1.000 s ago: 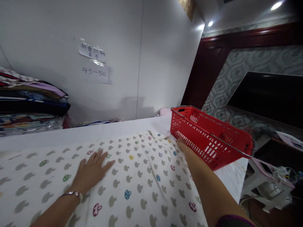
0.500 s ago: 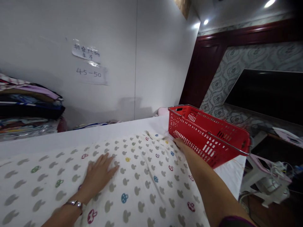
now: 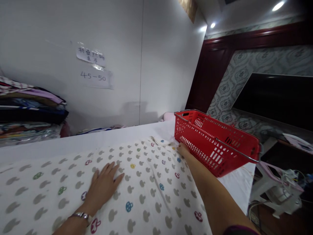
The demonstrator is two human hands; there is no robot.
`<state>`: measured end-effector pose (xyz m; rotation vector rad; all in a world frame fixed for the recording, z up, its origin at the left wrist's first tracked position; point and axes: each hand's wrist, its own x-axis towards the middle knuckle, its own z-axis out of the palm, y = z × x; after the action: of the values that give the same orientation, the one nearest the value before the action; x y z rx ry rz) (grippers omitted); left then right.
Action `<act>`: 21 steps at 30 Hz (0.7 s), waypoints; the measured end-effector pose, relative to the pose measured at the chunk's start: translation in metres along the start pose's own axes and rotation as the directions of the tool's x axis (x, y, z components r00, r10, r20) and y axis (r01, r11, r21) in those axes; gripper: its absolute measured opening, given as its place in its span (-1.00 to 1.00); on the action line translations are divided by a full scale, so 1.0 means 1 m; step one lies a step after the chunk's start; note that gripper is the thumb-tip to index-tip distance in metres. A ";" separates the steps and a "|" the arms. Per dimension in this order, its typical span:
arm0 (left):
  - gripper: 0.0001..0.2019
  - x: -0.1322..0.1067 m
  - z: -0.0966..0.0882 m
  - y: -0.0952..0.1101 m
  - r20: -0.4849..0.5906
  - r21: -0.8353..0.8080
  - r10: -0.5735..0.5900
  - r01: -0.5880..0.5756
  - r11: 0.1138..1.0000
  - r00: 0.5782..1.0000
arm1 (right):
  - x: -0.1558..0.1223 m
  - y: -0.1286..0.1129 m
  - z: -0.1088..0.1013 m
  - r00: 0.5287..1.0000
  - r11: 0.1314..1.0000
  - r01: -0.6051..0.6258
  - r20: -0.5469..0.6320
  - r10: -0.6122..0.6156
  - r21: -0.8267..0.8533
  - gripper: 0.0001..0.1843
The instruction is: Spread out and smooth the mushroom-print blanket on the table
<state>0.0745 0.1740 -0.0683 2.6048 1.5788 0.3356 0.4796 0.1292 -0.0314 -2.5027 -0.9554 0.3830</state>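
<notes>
A white cloth [image 3: 144,182] printed with grey and coloured mushrooms lies spread over the white-covered table. My left hand [image 3: 104,184] rests flat on it left of centre, fingers outstretched and a silver bracelet at the wrist. My right hand [image 3: 183,150] reaches to the cloth's far right edge, close beside the red basket [image 3: 200,143]. Its fingers look curled on the cloth edge, and their tips are partly hidden. Just left of that hand, the cloth's far edge is turned up in a small curl. Soft creases run down the cloth between both hands.
The perforated red basket with metal handles stands at the table's right end. Folded clothes [image 3: 29,104] are stacked at far left. A pale wall with paper signs [image 3: 96,76] rises behind the table. White and pink equipment [image 3: 278,189] stands beyond the right edge, below a dark screen [image 3: 276,99].
My right hand has shifted slightly left at the cloth's edge, and its fingers look more curled. My left hand stays flat at nearly the same spot on the cloth.
</notes>
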 end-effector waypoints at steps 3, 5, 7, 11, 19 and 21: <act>-0.35 -0.002 0.002 0.001 -0.012 -0.009 0.000 0.000 1.000 1.000 | 0.003 -0.002 0.002 1.000 1.000 0.012 0.003 -0.012 -0.029 -0.81; -0.36 -0.002 0.003 0.001 -0.029 -0.013 0.002 -0.003 1.000 1.000 | 0.008 -0.004 0.002 1.000 0.999 0.025 0.017 -0.024 -0.034 -0.79; -0.37 -0.003 0.003 0.001 -0.048 -0.012 0.007 -0.007 1.000 0.999 | 0.013 -0.008 0.003 0.999 0.998 0.046 0.027 -0.045 -0.040 -0.79; -0.36 -0.002 0.005 0.001 -0.050 -0.017 0.007 -0.008 1.000 0.999 | 0.023 -0.018 0.010 0.995 0.994 0.094 0.016 -0.094 -0.056 -0.79; -0.40 -0.004 0.002 0.001 -0.048 -0.003 0.032 -0.032 0.999 0.998 | 0.029 -0.027 0.022 0.993 0.990 0.056 -0.096 -0.069 -0.127 -0.73; -0.42 -0.005 0.003 0.001 -0.069 -0.009 0.047 -0.048 0.999 0.996 | 0.030 -0.030 0.023 0.993 0.988 0.067 -0.092 -0.080 -0.139 -0.71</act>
<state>0.0735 0.1697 -0.0719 2.6542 1.5327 0.4407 0.4755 0.1767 -0.0403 -2.5719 -1.0641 0.1760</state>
